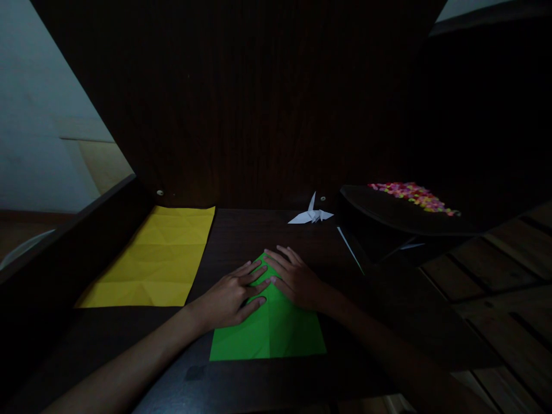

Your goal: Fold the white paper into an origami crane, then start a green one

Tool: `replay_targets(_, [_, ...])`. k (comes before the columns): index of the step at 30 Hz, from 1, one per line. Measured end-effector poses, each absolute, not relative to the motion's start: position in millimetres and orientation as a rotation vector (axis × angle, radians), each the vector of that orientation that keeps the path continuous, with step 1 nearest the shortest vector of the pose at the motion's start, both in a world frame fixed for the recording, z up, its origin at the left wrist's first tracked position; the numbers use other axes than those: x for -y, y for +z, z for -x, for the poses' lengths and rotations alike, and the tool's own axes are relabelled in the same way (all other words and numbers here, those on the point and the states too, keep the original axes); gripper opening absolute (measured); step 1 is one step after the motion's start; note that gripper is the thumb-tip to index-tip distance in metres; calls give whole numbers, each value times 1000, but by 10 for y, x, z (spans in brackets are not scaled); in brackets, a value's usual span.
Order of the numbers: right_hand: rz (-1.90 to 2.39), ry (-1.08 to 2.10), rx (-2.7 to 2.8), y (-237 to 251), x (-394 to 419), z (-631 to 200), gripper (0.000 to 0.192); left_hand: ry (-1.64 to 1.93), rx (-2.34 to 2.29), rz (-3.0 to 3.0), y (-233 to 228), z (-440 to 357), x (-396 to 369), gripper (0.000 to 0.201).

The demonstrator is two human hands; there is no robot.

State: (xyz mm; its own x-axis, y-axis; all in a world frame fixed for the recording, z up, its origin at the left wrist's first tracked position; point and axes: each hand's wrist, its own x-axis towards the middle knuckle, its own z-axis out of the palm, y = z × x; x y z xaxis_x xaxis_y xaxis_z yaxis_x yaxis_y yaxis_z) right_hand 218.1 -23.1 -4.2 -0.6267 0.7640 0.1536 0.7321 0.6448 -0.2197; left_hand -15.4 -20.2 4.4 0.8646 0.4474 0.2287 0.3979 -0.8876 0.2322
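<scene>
Two hands press flat on the green paper (271, 328), which lies on the dark table (241, 230): the left hand (230, 296) spreads its fingers over the paper's upper left fold, the right hand (295, 279) lies open on the upper right, fingertips meeting at the peak. Left of the green paper sits a creased yellow sheet (155, 259). Beyond it, near the back wall, stands a white paper crane (311, 214).
</scene>
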Motion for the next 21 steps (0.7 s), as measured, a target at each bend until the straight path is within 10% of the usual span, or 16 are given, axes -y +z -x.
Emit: replay_targets(21, [1200, 236, 2755, 1, 213, -2207, 57, 463, -626, -2855, 32, 150, 202, 47])
